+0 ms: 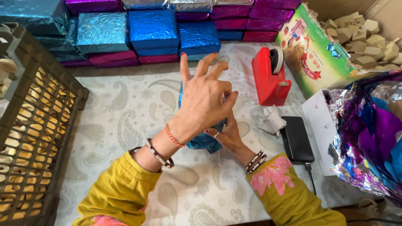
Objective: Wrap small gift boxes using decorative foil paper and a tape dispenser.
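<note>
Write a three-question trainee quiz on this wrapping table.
1. True or false: the tape dispenser is red.
2. Which lies right of the dispenser? A) crate B) phone C) blue stack
3. What colour is the foil parcel under the left hand and right hand?

Key: 1 true. 2 B, the phone; the crate sits at the far left. 3 blue.
</note>
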